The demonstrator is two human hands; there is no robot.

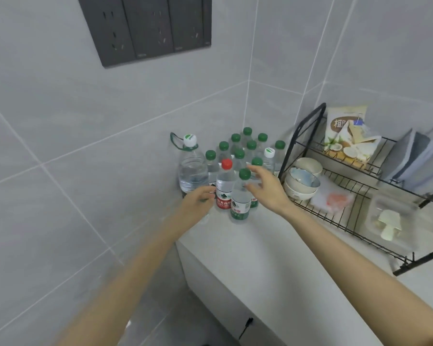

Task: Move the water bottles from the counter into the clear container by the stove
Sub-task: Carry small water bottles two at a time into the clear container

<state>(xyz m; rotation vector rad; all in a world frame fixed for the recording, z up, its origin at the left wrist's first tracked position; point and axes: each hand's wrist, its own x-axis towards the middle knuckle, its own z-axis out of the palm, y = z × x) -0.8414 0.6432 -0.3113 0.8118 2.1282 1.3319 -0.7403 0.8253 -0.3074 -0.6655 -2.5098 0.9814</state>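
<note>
Several small water bottles stand clustered in the counter's far corner against the tiled wall. Most have green caps. At the front stand a red-capped bottle (225, 188) and a green-capped bottle (241, 198). A large jug (192, 168) with a white cap and green carry loop stands at the cluster's left. My left hand (198, 203) curls in at the base of the red-capped bottle, touching or nearly touching the bottles there. My right hand (266, 187) is spread just right of the front green-capped bottle, fingers apart, holding nothing. The clear container by the stove is out of view.
A black wire dish rack (335, 171) stands right of the bottles, holding stacked bowls (302, 182), a snack bag (345, 136), folded cloths and a lidded plastic box (390, 221). A dark socket panel (148, 26) hangs on the wall. The counter edge (210, 248) drops off at left.
</note>
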